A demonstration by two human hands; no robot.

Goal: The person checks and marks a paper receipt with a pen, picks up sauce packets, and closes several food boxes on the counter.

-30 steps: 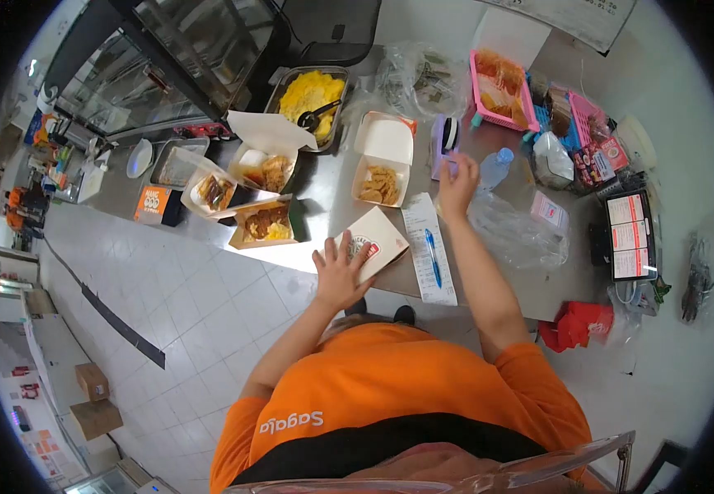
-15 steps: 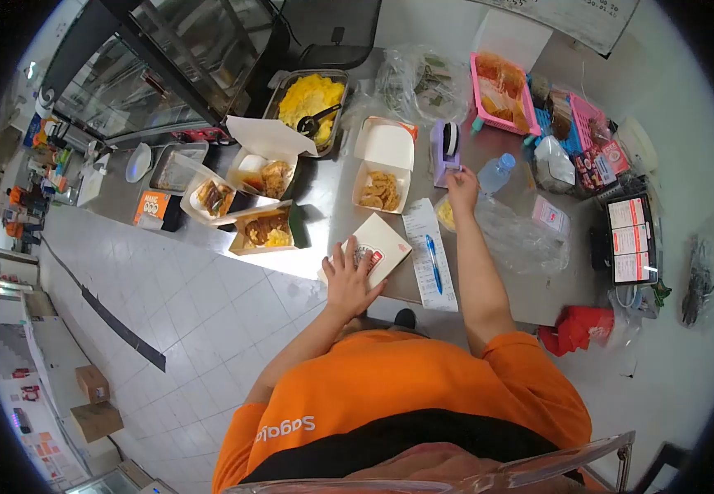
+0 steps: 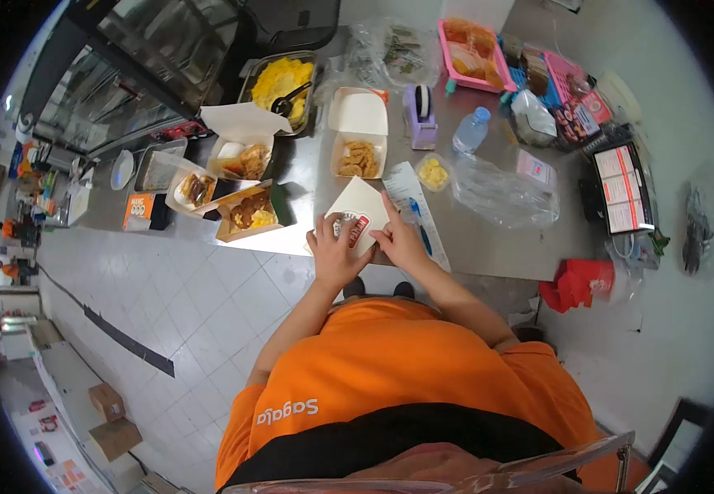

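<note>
Both hands are on a closed white box (image 3: 359, 202) with a red and black logo at the counter's front edge. My left hand (image 3: 339, 253) rests on its left side, fingers spread. My right hand (image 3: 402, 239) touches its right side, the index finger stretched along the edge. Beside that hand a receipt (image 3: 406, 188) lies with a blue pen (image 3: 425, 239) on it, partly covered by the hand. Behind the box stands an open box of fried pieces (image 3: 359, 158). A purple tape dispenser (image 3: 421, 123) stands further back, near a small cup of yellow food (image 3: 433, 174).
Three open food boxes (image 3: 246, 216) stand at the left, below a tray of yellow food (image 3: 281, 86) with a black spoon. To the right are a water bottle (image 3: 471, 130), a clear plastic bag (image 3: 505, 196), a pink basket (image 3: 476, 58) and a tablet (image 3: 620, 189).
My right hand has left the tape dispenser and come down to the white box. My left hand stays on the box. The camera view has shifted, and the yellow cup shows fully now.
</note>
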